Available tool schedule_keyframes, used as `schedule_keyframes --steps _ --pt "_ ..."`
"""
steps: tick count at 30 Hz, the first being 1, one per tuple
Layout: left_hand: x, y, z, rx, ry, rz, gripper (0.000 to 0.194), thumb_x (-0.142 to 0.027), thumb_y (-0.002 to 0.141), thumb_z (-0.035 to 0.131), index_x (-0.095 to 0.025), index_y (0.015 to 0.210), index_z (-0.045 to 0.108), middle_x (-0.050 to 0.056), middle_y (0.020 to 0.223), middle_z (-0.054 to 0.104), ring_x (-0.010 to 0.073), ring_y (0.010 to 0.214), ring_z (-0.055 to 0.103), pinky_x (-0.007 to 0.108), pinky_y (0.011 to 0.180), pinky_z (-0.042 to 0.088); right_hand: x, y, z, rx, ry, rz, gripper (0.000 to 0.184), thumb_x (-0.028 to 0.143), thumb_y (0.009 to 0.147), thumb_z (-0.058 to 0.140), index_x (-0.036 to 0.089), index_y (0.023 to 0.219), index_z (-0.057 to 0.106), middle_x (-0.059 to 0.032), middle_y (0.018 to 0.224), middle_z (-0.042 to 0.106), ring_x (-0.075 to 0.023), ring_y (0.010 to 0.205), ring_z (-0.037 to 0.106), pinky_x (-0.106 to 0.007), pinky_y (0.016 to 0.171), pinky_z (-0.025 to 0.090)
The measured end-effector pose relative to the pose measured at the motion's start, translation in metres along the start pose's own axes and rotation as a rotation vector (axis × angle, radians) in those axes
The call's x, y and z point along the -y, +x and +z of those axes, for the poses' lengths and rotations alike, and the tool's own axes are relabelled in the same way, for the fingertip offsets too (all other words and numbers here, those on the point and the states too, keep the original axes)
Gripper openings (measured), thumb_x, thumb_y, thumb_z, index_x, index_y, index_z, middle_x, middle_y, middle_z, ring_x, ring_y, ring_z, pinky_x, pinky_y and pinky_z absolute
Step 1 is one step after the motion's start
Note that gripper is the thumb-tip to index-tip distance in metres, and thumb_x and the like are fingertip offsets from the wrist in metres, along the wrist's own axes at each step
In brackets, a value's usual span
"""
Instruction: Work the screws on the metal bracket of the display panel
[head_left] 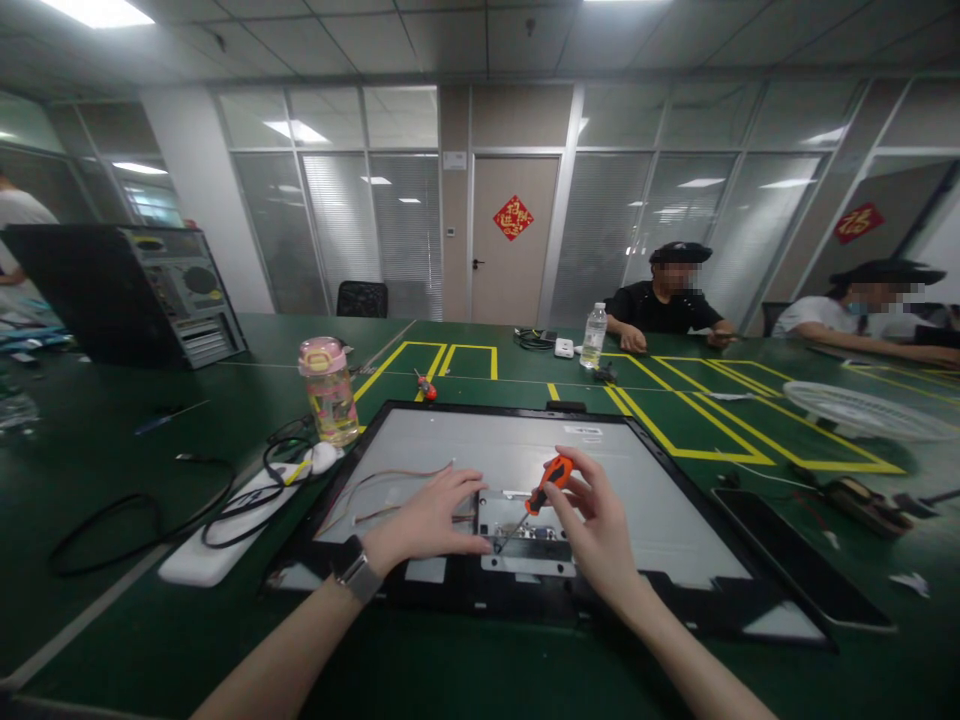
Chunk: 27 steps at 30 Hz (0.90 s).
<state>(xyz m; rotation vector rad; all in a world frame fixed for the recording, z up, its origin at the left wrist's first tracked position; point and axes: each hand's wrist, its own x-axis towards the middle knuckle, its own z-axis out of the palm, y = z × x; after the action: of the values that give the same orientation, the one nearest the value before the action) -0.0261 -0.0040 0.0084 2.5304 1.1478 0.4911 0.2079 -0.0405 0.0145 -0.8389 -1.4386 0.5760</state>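
A black-framed monitor panel (675, 490) lies face down on the green table, its grey metal back up. My right hand (596, 525) is closed round an orange-and-black screwdriver (546, 483), whose shaft slants down-left onto a small metal circuit cover (529, 535) near the panel's front edge. My left hand (431, 515) lies flat on the panel beside that cover, fingers stretched out, a watch on its wrist. Thin wires (375, 482) run across the panel to the left of my left hand.
A pink-capped bottle (328, 392) and black cables (225, 500) over a white strip (217, 540) lie left. A computer case (135, 290) stands far left. Two people sit at the back right by a water bottle (592, 336). A fan grille (870, 410) and a black slab (795, 555) lie right.
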Motion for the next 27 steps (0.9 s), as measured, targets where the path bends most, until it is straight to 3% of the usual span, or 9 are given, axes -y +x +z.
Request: schedule_keyframes --steps 12,19,23,25,27 --pt "0.002 0.000 0.001 -0.005 0.026 0.006 0.075 -0.061 0.070 0.073 -0.023 0.131 0.053 0.010 0.144 0.046 0.0315 0.133 0.041 0.049 0.116 0.025 0.000 -0.001 0.000 0.022 -0.024 -0.050 0.032 0.025 0.089 0.059 0.026 0.120 0.052 -0.0049 0.097 0.065 -0.0175 0.077 0.071 -0.028 0.061 0.060" --pt "-0.001 0.000 0.000 -0.003 0.014 -0.004 0.076 -0.057 0.070 0.075 -0.022 0.133 0.052 0.010 0.143 0.047 0.0305 0.133 0.042 0.048 0.116 0.025 0.012 0.005 0.001 0.259 0.124 0.002 0.031 0.025 0.094 0.051 0.028 0.125 0.051 -0.0096 0.121 0.063 -0.0191 0.092 0.070 -0.039 0.087 0.055" --pt "0.000 0.001 0.001 0.004 0.013 -0.009 0.074 -0.057 0.071 0.075 -0.024 0.133 0.052 0.010 0.144 0.046 0.0321 0.134 0.040 0.049 0.116 0.022 0.023 0.012 0.004 0.286 0.334 0.073 0.015 0.028 0.086 0.065 0.026 0.101 0.063 -0.0040 0.101 0.065 -0.0185 0.087 0.068 -0.032 0.077 0.055" --pt "0.001 0.002 0.001 0.008 0.010 -0.015 0.076 -0.060 0.071 0.073 -0.025 0.134 0.051 0.009 0.145 0.045 0.0331 0.135 0.038 0.050 0.116 0.022 0.029 0.016 0.003 0.305 0.360 0.089 0.007 0.029 0.088 0.062 0.024 0.091 0.066 -0.0025 0.092 0.064 -0.0176 0.083 0.067 -0.030 0.073 0.055" --pt "0.002 0.002 0.001 0.014 0.007 -0.014 0.077 -0.061 0.072 0.072 -0.026 0.136 0.049 0.009 0.146 0.044 0.0331 0.135 0.038 0.050 0.116 0.021 0.035 0.019 0.001 0.391 0.296 0.100 0.015 0.031 0.093 0.055 0.023 0.097 0.067 -0.0039 0.093 0.066 -0.0174 0.080 0.066 -0.033 0.077 0.054"
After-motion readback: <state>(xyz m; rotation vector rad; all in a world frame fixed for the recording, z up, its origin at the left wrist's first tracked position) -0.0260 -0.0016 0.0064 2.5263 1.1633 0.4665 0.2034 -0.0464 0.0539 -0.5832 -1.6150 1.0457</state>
